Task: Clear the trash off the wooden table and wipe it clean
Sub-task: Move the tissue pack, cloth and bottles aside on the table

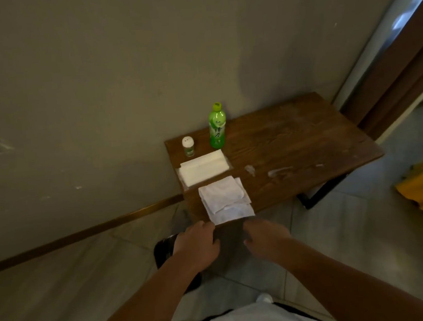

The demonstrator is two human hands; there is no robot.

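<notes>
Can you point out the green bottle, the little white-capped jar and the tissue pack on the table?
green bottle (217,130): head view, on its label.
white-capped jar (188,142): head view, on its cap.
tissue pack (203,168): head view, on its white top.

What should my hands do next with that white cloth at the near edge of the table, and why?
Probably pinch the white cloth with the left hand and draw it toward the pale smears on the wooden table. Both hands, the right hand too, sit just below the cloth's near edge, apparently empty, and the smears lie to its right, unwiped.
</notes>
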